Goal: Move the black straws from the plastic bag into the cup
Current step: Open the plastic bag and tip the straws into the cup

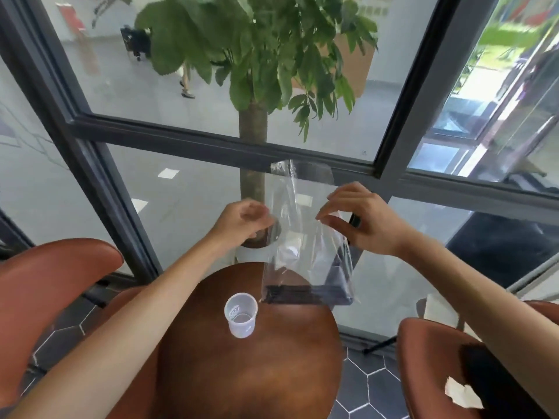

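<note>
The bundle of thin black straws [302, 294] lies crosswise at the bottom of the clear plastic bag [302, 237], well below both your hands, its long axis running left to right. Your left hand [242, 217] and right hand [360, 219] each pinch the bag's upper sides, holding it upright above the round brown wooden table [257, 373]. The small translucent plastic cup [240, 314] stands empty just left of the bag's lower corner, nearer your left hand. Beyond are rust-brown chairs [45, 282], a potted tree [252, 146] and dark-framed windows [181, 137].
</note>
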